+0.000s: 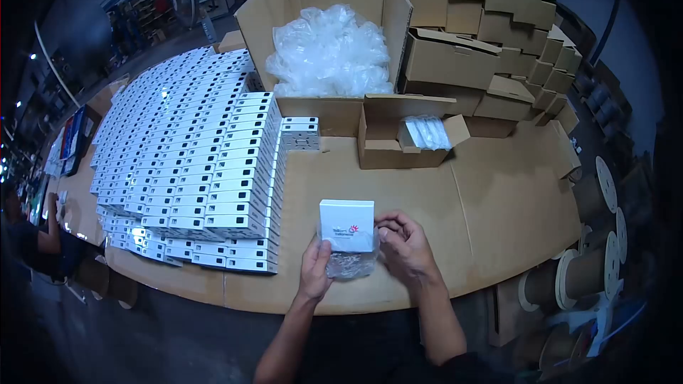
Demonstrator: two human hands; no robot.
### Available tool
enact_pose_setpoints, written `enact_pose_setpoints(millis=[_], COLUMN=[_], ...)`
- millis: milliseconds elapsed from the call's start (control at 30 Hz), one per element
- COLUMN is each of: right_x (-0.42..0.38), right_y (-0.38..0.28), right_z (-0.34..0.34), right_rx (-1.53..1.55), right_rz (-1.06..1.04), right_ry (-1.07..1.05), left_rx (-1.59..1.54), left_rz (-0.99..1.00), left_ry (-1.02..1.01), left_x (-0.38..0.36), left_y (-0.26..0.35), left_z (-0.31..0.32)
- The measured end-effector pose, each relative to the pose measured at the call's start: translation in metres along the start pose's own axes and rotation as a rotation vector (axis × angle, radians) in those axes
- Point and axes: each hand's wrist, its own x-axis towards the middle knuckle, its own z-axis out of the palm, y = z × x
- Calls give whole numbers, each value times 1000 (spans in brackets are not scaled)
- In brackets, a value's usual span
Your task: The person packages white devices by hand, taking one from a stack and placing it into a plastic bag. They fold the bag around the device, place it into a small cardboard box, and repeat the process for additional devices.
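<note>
A white square box [346, 217] with a small logo stands partly inside a clear plastic bag [351, 264] above the cardboard-covered table. My left hand [315, 268] grips the box and bag at their lower left side, thumb across the front. At the bag's right edge is my right hand [405, 243], fingers curled with thumb and index finger close together on the plastic. Left of my hands rise large stacks of white boxes [235, 171]. Behind them an open brown carton [398, 159] holds several plastic-wrapped packs [428, 133].
A large carton [257, 18] at the back holds a heap of clear bags [331, 50]. Brown cartons [455, 60] are piled at the back right. Cable reels [608, 263] stand right of the table [512, 199]. Another person's arm [51, 231] shows at far left.
</note>
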Motion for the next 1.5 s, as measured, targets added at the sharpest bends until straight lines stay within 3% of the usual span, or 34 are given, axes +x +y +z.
enact_pose_setpoints(millis=[133, 367, 533, 633, 767, 800, 933, 1067, 1300, 1433, 1500], right_x=[-6, -2, -1, 1, -5, -8, -14, -11, -10, -11, -11], right_y=[13, 10, 0, 0, 2, 4, 17, 18, 22, 29, 29], right_z=[4, 12, 12, 12, 32, 33, 27, 28, 30, 28, 31], right_rx=[-55, -169, -240, -118, 64, -104, -162, -168, -371, -137, -193], right_rz=[-2, -179, -294, -319, -245, -258, -103, -281, -354, -167, -150], right_ry=[90, 126, 82, 29, 10, -7, 87, 155, -29, 15, 80], left_rx=[75, 330, 540, 435, 212, 217, 231, 438, 561, 306, 127], left_rz=[44, 106, 266, 299, 146, 131, 178, 292, 236, 65, 35], left_ry=[3, -6, 5, -8, 109, 117, 192, 421, 342, 380, 410], left_x=[4, 9, 14, 16, 13, 13, 11, -7, -5, 0, 4], left_y=[0, 5, 24, 22, 22, 20, 2, -2, -11, 2, 4], left_z=[-3, -13, 3, 1, 17, 17, 15, 38, 45, 40, 40])
